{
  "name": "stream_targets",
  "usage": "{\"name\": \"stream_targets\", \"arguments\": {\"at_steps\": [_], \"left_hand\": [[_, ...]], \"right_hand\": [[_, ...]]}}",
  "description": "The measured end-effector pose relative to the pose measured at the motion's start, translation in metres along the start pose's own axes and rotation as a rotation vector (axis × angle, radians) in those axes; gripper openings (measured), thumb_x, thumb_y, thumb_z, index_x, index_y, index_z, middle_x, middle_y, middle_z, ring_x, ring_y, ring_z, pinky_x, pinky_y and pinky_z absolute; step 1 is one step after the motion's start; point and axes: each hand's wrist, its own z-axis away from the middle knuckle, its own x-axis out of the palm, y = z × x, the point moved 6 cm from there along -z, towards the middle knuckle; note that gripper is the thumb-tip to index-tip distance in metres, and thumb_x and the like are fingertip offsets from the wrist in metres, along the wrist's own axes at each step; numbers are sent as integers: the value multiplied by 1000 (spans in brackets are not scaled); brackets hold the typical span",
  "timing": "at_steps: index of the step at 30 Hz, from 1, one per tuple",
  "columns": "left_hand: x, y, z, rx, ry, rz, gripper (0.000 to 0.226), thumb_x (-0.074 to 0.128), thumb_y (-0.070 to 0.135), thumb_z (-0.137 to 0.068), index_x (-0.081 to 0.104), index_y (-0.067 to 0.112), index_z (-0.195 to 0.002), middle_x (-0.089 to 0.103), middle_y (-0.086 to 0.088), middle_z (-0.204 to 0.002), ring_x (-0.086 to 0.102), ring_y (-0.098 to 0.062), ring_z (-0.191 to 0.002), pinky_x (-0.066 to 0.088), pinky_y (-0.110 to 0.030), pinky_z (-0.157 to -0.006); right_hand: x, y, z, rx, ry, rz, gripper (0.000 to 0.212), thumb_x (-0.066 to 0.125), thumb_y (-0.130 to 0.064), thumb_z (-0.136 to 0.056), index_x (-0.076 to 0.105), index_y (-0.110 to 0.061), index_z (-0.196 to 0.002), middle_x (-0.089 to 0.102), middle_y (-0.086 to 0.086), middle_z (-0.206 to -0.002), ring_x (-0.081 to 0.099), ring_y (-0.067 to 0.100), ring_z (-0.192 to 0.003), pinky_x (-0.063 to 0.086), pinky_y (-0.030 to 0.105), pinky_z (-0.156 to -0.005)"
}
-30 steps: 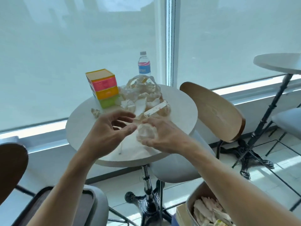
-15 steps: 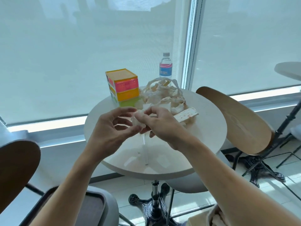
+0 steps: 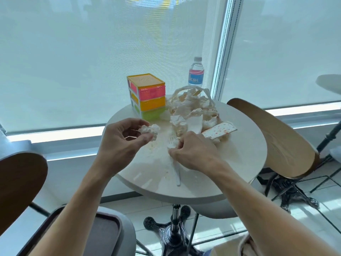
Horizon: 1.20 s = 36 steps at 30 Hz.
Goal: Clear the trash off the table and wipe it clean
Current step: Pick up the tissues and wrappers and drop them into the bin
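Left grip (image 3: 127, 139) pinches a crumpled napkin (image 3: 149, 130); right grip (image 3: 191, 150) closes on tissue (image 3: 172, 144) atop the worktop (image 3: 239, 163); gather scraps fully before lifting.

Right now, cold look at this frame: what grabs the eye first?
The stack of pink, orange and green boxes at the far side of the round table, bright against the pale window. Beside it, to the right, a heap of crumpled white wrappers and tissue. Nearer, the left hand pinches a crumpled tissue ball above the table, while the right hand grips the head of a white plastic fork.
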Motion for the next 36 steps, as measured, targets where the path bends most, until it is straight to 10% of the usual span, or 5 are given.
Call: {"name": "stream_targets", "arguments": {"at_steps": [8,16,36], "left_hand": [[8,8,13,0,14,-2,21,79,9,-75,73,19,-92,74,-4,-86,69,-27,-81,57,-19,-70],[38,27,32,4,-39,43,21,77,3,-75,72,13,-93,73,-6,-84,64,-3,-64,48,-10,-58],[165,82,94,75,-266,117,28,76,22,-66,71,15,-94,73,3,-75,64,-4,-61,48,-12,-56]], "right_hand": [[-9,1,9,-33,88,-164,25,63,-33,-71,54,-13,-60,59,3,-62,57,25,-62,47,33,-58],[-46,35,42,-42,234,-422,20,65,-23,-75,67,-9,-60,69,-2,-63,67,14,-68,58,37,-70],[-72,222,137,206,338,-529,22,63,-20,-77,59,-7,-60,52,-10,-51,48,7,-54,44,28,-59]]}}
